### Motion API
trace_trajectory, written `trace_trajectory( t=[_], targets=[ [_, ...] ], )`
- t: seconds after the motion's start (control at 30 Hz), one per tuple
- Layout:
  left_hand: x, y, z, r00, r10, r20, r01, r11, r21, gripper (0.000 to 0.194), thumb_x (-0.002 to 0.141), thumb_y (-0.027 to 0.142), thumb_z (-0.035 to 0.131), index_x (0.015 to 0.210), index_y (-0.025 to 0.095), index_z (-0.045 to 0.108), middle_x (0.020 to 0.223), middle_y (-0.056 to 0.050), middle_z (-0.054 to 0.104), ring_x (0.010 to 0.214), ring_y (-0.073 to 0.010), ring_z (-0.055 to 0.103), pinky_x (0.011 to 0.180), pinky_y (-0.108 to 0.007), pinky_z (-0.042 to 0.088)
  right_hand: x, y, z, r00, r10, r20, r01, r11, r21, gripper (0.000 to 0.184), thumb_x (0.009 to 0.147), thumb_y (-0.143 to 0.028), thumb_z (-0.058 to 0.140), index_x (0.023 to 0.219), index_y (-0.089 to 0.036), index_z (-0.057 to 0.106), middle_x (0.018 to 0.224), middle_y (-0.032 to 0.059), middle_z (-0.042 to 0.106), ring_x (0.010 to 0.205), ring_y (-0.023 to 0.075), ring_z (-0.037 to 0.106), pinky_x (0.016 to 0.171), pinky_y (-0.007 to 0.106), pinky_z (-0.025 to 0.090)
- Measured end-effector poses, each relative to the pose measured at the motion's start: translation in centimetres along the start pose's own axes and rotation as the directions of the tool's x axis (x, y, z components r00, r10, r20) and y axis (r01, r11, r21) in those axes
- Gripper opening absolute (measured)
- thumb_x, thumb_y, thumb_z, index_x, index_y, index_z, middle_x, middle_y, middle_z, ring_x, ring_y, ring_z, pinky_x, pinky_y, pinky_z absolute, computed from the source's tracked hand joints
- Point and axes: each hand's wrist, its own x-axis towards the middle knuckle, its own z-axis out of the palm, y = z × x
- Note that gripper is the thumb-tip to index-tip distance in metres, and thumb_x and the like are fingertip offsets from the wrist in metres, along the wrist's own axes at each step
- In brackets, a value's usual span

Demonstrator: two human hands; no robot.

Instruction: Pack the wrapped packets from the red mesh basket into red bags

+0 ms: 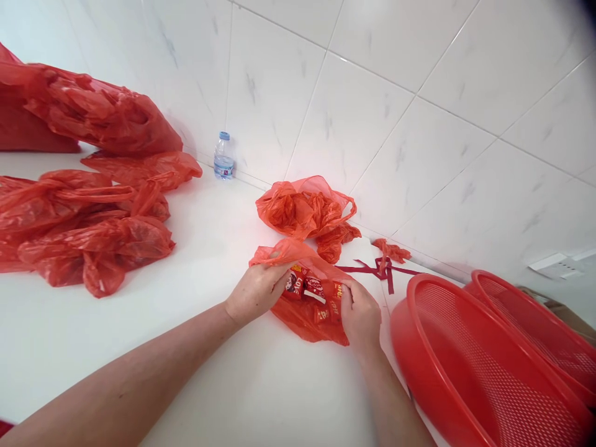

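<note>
A thin red plastic bag lies in the middle of the white table, its mouth spread between my two hands. My left hand grips the left side of the rim, with its fingertips partly hidden by the plastic. On the opposite side, my right hand is closed around the other edge. Inside the bag, several small red printed packets show, one with the letters "LOVE". Just behind it, against the wall side, sits a crumpled pile of red plastic bags.
More red bags cover the table's left, with a large stuffed red bag behind them. A small water bottle stands by the tiled wall. Dark red ribbon lies to the right, near two red mesh baskets.
</note>
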Motion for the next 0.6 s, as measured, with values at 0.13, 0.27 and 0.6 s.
trace_trajectory(
  t=[0.13,0.27,0.6],
  targets=[
    [-0.2,0.2,0.3,0.995,0.099,-0.027,-0.101,0.992,-0.082,0.032,0.092,0.019,0.04,0.117,0.023,0.059,0.104,-0.003,0.068,0.095,-0.0181,0.063,0.082,-0.031,0.052,-0.1,-0.4,0.3,1.0,-0.016,-0.02,0.017,0.998,0.065,0.027,0.093,-0.025,0.035,0.096,-0.018,0.061,0.092,0.0062,0.069,0.082,0.0182,0.063,0.076,0.03,0.048],
    [-0.7,1.0,0.5,0.994,0.085,0.068,-0.075,0.988,-0.132,0.031,0.091,0.022,0.045,0.119,0.027,0.058,0.115,-0.002,0.066,0.102,-0.0178,0.062,0.084,-0.03,0.053,-0.5,-1.6,0.5,0.998,-0.042,-0.039,0.047,0.988,0.146,0.023,0.093,-0.024,0.038,0.095,-0.018,0.06,0.088,0.0055,0.069,0.08,0.0173,0.063,0.073,0.03,0.049],
    [-0.7,1.8,0.8,0.977,0.109,0.185,-0.078,0.982,-0.171,0.023,0.091,0.021,0.046,0.105,0.024,0.064,0.096,-0.001,0.07,0.087,-0.017,0.064,0.076,-0.029,0.052,-1.3,-4.9,0.7,0.984,-0.163,0.068,0.126,0.916,0.381,0.02,0.09,-0.022,0.044,0.093,-0.021,0.064,0.082,0.0043,0.069,0.071,0.0156,0.064,0.065,0.028,0.051]
  ],
)
